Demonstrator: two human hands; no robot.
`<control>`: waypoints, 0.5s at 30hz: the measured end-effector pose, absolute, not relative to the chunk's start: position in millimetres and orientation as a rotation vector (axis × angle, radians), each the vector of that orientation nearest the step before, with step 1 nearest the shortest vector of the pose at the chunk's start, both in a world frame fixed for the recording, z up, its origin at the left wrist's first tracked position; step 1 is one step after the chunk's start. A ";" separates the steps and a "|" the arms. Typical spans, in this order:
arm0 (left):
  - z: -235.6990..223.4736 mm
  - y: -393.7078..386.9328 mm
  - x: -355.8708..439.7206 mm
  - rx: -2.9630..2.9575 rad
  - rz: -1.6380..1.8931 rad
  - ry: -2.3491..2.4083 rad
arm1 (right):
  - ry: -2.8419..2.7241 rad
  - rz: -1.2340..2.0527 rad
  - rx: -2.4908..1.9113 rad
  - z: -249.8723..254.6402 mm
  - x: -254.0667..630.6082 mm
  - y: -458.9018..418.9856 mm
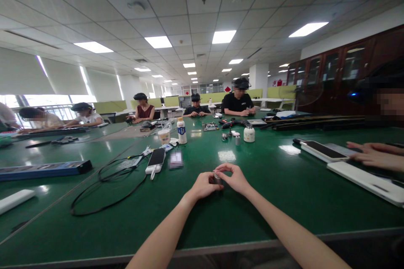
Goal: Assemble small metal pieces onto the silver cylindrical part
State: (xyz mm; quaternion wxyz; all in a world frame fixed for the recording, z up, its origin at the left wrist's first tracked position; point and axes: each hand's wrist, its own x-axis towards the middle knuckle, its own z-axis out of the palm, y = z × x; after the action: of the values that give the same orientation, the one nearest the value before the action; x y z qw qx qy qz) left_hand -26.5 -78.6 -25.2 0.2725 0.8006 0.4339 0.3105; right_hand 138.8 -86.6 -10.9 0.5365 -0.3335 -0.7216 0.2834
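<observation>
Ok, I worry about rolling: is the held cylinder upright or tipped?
Upright: the cylinder is end-up, right hand at its top, left hand at its side.

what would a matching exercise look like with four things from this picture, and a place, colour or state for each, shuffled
1. nearest small cylinder
2. tall bottle
3. black cable
4. table

A. lying in a wide loop
B. green
C. between the left hand and right hand
D. white with a blue label

Pairs: 1-C, 2-D, 3-A, 4-B
</observation>
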 end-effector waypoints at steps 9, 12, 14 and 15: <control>-23.4 -80.0 -24.4 2.161 0.833 1.135 | -1.594 0.557 -0.871 -8.0 143.3 -85.8; -24.9 -79.0 -25.7 2.188 0.839 1.139 | -1.664 0.538 -0.806 -8.0 142.3 -87.6; -25.4 -78.8 -26.4 2.199 0.834 1.142 | -1.716 0.544 -0.802 -8.6 140.8 -88.8; -25.4 -78.9 -26.6 2.201 0.832 1.142 | -1.727 0.542 -0.807 -8.9 140.2 -89.0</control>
State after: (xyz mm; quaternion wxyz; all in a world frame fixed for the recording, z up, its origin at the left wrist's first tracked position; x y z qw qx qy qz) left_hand -26.6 -78.9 -25.4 0.2599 0.8126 0.4216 0.3071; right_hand 140.2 -89.0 -8.9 0.5478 -0.3406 -0.7291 0.2287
